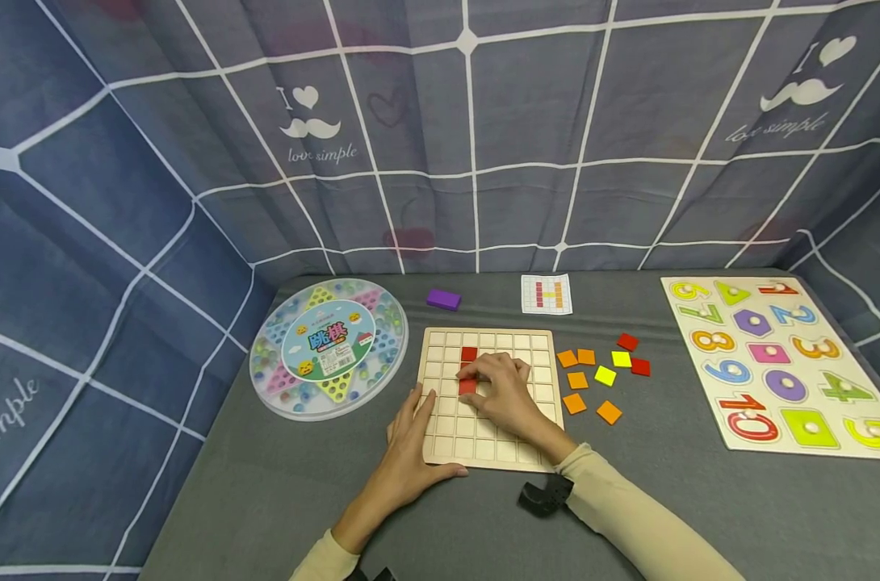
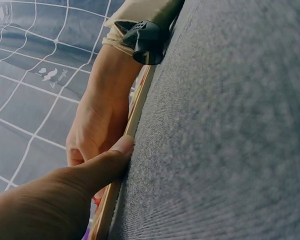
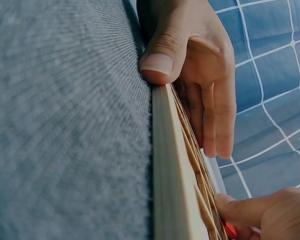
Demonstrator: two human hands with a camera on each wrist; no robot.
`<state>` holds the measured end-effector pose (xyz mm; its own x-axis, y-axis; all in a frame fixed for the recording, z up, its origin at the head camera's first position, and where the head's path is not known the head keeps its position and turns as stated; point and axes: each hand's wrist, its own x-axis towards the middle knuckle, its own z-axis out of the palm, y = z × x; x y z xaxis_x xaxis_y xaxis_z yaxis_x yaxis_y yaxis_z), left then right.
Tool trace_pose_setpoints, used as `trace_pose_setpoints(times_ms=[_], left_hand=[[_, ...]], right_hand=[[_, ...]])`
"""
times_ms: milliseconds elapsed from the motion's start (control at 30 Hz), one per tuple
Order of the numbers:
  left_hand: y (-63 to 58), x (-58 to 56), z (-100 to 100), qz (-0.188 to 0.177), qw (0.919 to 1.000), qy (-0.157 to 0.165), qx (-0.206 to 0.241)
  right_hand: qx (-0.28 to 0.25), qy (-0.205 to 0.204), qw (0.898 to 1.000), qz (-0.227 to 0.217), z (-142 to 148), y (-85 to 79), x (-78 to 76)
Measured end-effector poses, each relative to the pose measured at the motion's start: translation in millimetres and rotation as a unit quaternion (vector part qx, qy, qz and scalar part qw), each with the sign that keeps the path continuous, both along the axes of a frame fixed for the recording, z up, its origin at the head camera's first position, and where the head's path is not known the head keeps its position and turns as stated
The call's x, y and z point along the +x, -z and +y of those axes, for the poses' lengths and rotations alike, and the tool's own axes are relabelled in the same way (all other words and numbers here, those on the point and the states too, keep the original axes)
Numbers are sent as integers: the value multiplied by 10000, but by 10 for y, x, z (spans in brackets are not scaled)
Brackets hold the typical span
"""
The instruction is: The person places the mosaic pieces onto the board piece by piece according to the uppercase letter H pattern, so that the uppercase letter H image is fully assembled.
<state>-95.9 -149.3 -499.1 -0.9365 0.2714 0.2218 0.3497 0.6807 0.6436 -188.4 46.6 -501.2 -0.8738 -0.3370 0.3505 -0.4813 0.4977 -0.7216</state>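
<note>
R hand (image 1: 507, 395): fingers curled over wooden board (image 1: 449, 448); red tile (image 1: 467, 388) lies on it betw. thumb & index tips. Pinched or merely touched: I can't tell from here. L hand (image 1: 405, 461): fingers straight at board's L edge, thumb at near edge.

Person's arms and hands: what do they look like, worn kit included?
Long beige sleeves on both arms. Left hand and right hand bare, no gloves or rings visible. Black, curved device at the right cuff; by the left, only a cropped black part.
</note>
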Motion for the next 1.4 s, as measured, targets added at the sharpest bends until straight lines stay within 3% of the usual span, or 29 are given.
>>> trace_pose_setpoints(times_ms=[233, 500, 767, 900, 1067, 1400], left_hand=[[-12, 2, 1, 36, 10000, 0, -11], [-3, 1, 0, 103, 9999, 24, -39], [4, 8, -3, 22, 10000, 35, 33], [-1, 15, -1, 42, 10000, 21, 42], [1, 15, 5, 24, 10000, 17, 62], [19, 12, 12, 129, 9999, 44, 88]], right_hand=[[-18, 17, 10000, 71, -3, 12, -6], [-9, -1, 9999, -136, 17, -19, 7], [-60, -633, 9975, -301, 246, -97, -117], [-196, -680, 9970, -321, 482, -159, -211], [-169, -337, 9984, -426, 927, -244, -345], [423, 1159, 9902, -654, 1856, -192, -512]])
